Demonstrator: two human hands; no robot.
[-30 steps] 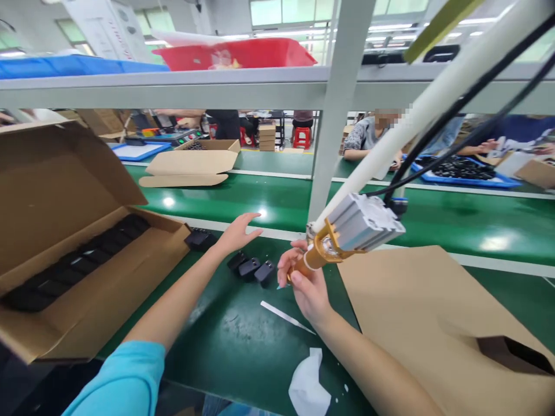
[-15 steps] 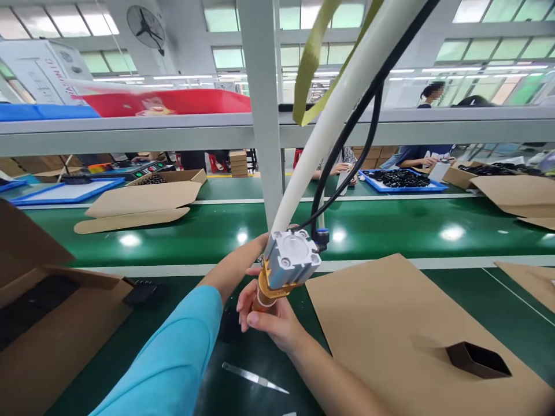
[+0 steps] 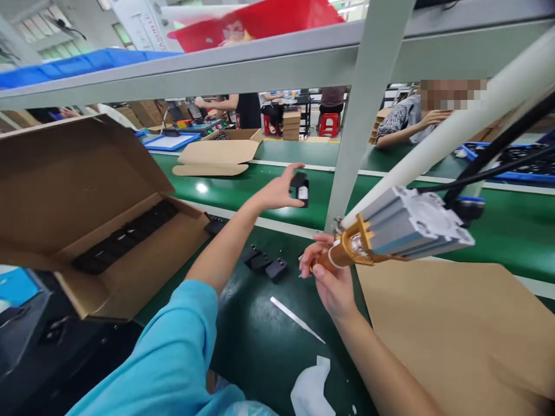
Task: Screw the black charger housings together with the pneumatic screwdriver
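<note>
My left hand (image 3: 280, 190) reaches out over the green belt, its thumb and fingers closed around a small black box-shaped part (image 3: 302, 189) with a white label. Fingers of my right hand (image 3: 332, 280) curl round the copper-coloured tube (image 3: 337, 255) below a silver pneumatic cylinder (image 3: 416, 222). Whether those fingers also hold something small is hidden. Between my arms, black blocks with metal pins (image 3: 276, 269) rest on the dark green table. Nearer to me lie pointed metal tweezers (image 3: 298, 319).
On the left an open cardboard box (image 3: 130, 283) holds a row of black parts. A cardboard sheet (image 3: 437, 323) covers the right side. A grey post (image 3: 368, 86) and a white slanted pole (image 3: 416, 138) rise ahead. White crumpled material (image 3: 313, 390) lies close to me. A co-worker (image 3: 405, 124) sits across the belt.
The view has swung left and down. My left hand has moved from behind the cylinder out to the left, where the black part now shows in it. My right hand stays at the tube.
</note>
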